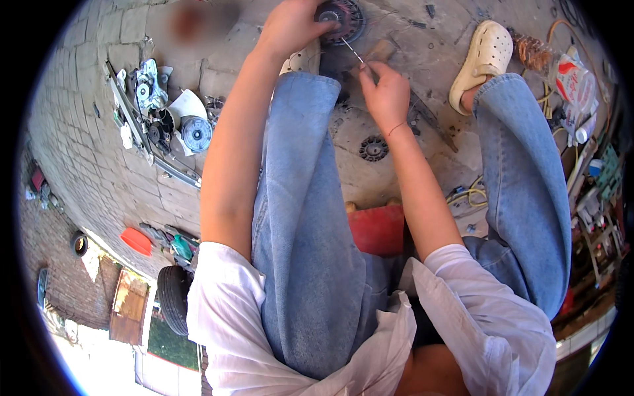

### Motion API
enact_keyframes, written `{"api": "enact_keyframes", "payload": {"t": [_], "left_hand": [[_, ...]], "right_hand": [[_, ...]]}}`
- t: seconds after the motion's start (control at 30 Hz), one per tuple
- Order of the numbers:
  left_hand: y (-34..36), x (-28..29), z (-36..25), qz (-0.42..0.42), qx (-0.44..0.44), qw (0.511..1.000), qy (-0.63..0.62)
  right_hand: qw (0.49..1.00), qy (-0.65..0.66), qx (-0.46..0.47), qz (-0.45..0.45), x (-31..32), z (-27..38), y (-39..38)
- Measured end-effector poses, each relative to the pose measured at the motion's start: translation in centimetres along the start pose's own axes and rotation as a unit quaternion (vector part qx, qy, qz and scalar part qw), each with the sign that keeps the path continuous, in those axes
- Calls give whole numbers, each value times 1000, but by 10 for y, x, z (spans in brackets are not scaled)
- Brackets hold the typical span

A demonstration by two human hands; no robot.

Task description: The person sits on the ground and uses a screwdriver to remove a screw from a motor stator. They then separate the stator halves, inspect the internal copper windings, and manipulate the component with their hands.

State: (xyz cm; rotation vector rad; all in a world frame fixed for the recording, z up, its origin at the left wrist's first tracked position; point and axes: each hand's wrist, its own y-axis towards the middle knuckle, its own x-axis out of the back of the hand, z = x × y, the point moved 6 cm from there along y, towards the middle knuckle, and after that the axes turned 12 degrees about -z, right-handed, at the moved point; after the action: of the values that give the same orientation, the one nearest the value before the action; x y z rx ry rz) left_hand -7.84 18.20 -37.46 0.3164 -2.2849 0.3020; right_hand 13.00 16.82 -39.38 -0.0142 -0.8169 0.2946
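Note:
At the top edge, my left hand is closed at the near left rim of a dark round slotted part, its thumb lying over the face; its other fingers are partly cut off by the frame. My right hand pinches a thin metal rod-like tool, whose far tip reaches the round part. Any handle on the tool is hidden by the fingers. Below my right hand, apart from it, a smaller black slotted ring lies on the ground.
Window-regulator-like metal parts, including a long rail and a blue-grey disc, lie on the paving at left. A flat dark bar lies right of my right wrist. A plastic bottle lies beyond my right leg. A tyre stands lower left.

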Motion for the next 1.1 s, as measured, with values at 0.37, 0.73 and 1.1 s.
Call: {"api": "enact_keyframes", "payload": {"t": [0.37,0.73,1.1], "left_hand": [[3,0,3,-3,-1,1000,-8],[0,-1,14,-9,1,999,-39],[0,-4,21,-18,-5,998,-54]], "right_hand": [[990,79,-41,108,-10,-11,9],[981,107,-75,141,-3,-6,23],[971,150,-92,164,-3,-11,28]]}}
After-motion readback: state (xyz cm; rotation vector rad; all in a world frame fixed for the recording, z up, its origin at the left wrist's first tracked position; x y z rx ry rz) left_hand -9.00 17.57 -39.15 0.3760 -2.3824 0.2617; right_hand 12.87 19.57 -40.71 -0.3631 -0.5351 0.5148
